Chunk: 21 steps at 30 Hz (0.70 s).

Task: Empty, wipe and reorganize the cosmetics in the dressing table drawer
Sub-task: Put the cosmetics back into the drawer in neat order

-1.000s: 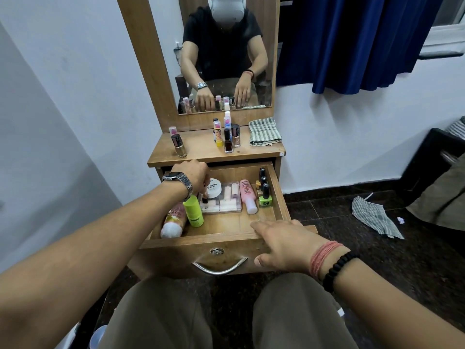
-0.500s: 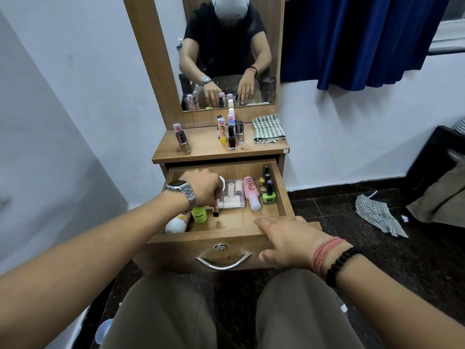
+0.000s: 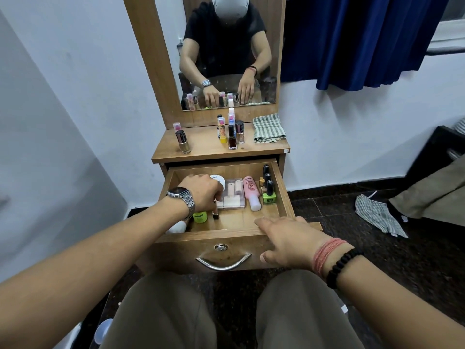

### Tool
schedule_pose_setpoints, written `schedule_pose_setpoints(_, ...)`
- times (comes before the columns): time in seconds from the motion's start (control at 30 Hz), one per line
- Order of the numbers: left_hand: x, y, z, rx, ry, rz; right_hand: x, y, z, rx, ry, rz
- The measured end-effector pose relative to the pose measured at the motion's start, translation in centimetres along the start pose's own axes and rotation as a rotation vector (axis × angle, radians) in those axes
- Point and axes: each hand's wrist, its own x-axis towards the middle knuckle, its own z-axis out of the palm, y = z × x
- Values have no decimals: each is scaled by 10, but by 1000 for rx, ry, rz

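Observation:
The wooden drawer (image 3: pixel 234 238) is pulled out in front of me. My left hand (image 3: pixel 201 191) reaches into its left half, fingers pinched on a small dark upright tube (image 3: pixel 215 214). Beside it lie a green bottle (image 3: pixel 200 217) and a white-capped bottle (image 3: pixel 176 227), partly hidden under my wrist. A white round jar (image 3: pixel 218 179), a clear case (image 3: pixel 232 197), a pink bottle (image 3: pixel 251 192) and green nail polish (image 3: pixel 269 196) fill the back and right. My right hand (image 3: pixel 286 243) holds the drawer front, fingers over the top edge and thumb on its face.
On the dressing tabletop (image 3: pixel 208 149) stand a group of small bottles (image 3: pixel 231 136), two more bottles (image 3: pixel 183 142) at the left and a folded checked cloth (image 3: pixel 268 128). A mirror is behind them. Another checked cloth (image 3: pixel 377 215) lies on the dark floor to the right.
My left hand has come from the drawer's back left corner toward the middle and closed on the small dark tube. My right hand stays on the drawer front.

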Motion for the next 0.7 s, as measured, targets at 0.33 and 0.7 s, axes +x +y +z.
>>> schedule_pose_setpoints(0.33,14,-9,-37,-182,227,-20,-1,-2,-2,-10,-5,1)
schedule_pose_setpoints(0.7,95,-11,-78,-336,519,-171,-4,-2,-4,2,6,-19)
